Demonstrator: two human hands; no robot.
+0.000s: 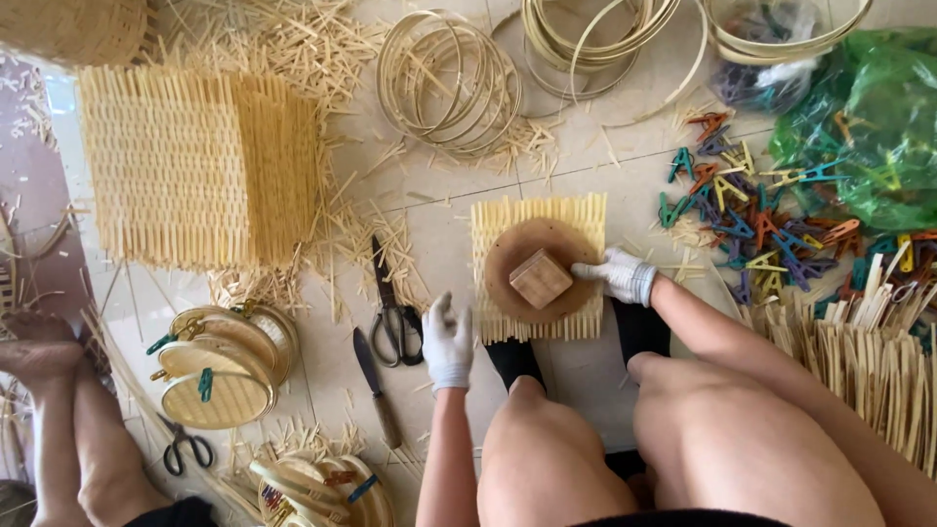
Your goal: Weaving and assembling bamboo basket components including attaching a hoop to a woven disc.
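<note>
The right hand (622,274), gloved in white, presses flat on the round brown wooden template (540,270) topped by a small wooden block (540,278), centred on the square woven bamboo mat (538,211) on the floor. The left hand (448,342), loosely open and holding nothing, hovers beside black-handled scissors (392,310), probably for trimming. A crumpled green plastic bag (874,117) lies far right.

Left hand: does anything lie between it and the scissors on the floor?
Nothing visible does. The gloved left hand hangs just right of the scissors, with only bare floor between them. The right hand rests at the wooden disc.

Scissors (392,310) and knife (376,386) flank bare floor (439,220).
</note>
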